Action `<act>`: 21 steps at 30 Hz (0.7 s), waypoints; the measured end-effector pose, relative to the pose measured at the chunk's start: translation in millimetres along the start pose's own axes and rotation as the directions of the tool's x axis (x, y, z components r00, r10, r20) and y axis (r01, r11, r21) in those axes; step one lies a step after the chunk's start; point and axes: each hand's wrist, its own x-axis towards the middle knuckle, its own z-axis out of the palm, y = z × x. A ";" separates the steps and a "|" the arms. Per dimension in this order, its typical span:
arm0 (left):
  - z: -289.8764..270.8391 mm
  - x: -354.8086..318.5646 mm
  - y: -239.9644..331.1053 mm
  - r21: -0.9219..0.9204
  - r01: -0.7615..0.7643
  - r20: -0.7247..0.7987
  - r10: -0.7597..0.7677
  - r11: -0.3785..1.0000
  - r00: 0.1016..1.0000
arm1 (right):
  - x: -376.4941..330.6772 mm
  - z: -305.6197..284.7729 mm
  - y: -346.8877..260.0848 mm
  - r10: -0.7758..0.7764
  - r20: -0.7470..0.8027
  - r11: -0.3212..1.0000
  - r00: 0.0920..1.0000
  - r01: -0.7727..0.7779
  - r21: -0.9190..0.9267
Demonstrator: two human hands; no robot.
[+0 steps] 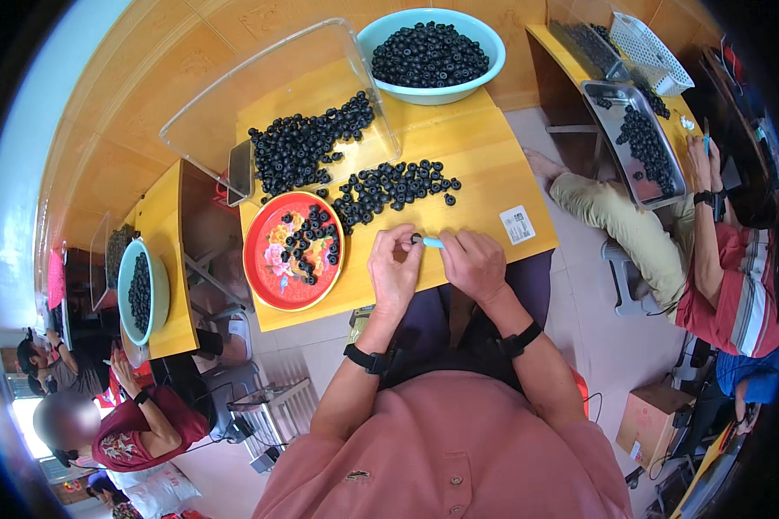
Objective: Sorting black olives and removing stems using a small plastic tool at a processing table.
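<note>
Close to the table's front edge, my left hand (393, 270) pinches a small round black part (416, 238) between thumb and fingers. My right hand (476, 266) is closed on a slim tool with a light-blue handle (432, 243), its end right against the black part. The tool's tip is too small to make out. A red tray with a flower pattern (273, 284) stands left of my hands, several black ring-like parts on it. Just beyond my hands, a loose heap of the same black parts (389, 186) lies on the yellow table (493, 164).
A clear plastic bin (260, 65) lies open behind the tray, black parts spilling from it. At the back stands a light-blue basin (493, 65) full of them. A white label (518, 224) is on the table's right. Other people work at side tables left and right.
</note>
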 end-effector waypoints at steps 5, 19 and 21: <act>0.3 -1.0 -2.4 -0.026 0.014 0.012 -0.014 1.000 1.000 | 0.2 -0.1 -0.3 0.014 -0.002 1.000 1.000 -0.014 0.011; -1.5 -5.6 -15.1 -0.214 0.127 0.041 -0.121 0.968 0.992 | 2.5 0.0 -0.1 0.027 0.049 0.996 0.998 -0.031 0.081; -0.7 -5.4 -17.8 -0.250 0.128 0.012 -0.129 0.960 0.992 | 3.0 -1.1 -0.4 0.028 0.047 0.997 0.999 -0.032 0.076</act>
